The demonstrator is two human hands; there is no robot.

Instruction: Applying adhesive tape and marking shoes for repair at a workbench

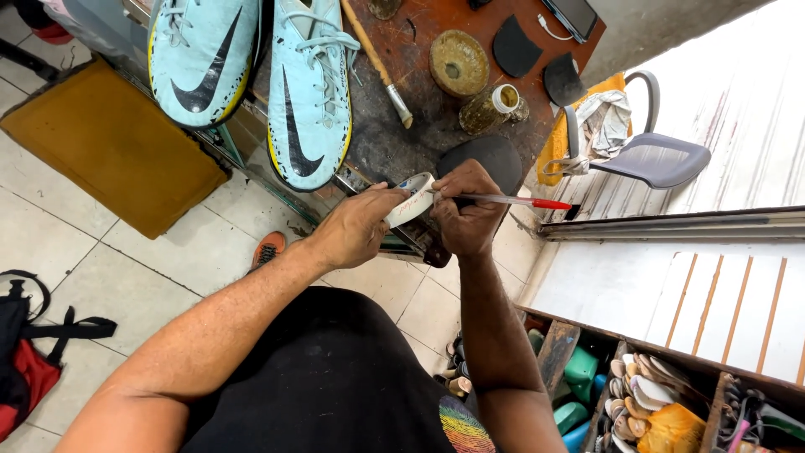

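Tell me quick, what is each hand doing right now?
Left hand: closed around a roll of white tape.
Right hand: closed on a red pen, tip at the tape.

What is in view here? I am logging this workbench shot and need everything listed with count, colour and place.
roll of tape: one, white, held over the bench's near edge
pen: one, red cap, its tip at the tape
football boots: two, pale blue with black marks, soles yellow-edged, on the bench at left
workbench: one, worn brown top, upper middle
hammer: one, wooden handle, beside the boots
round tin: one, brassy, on the bench
jar: one, amber with white lid, lying on the bench
chair: one, grey, at right
mat: one, mustard, on the floor at left
bag: one, black and red, lower left
left hand: holds the tape
right hand: holds the pen
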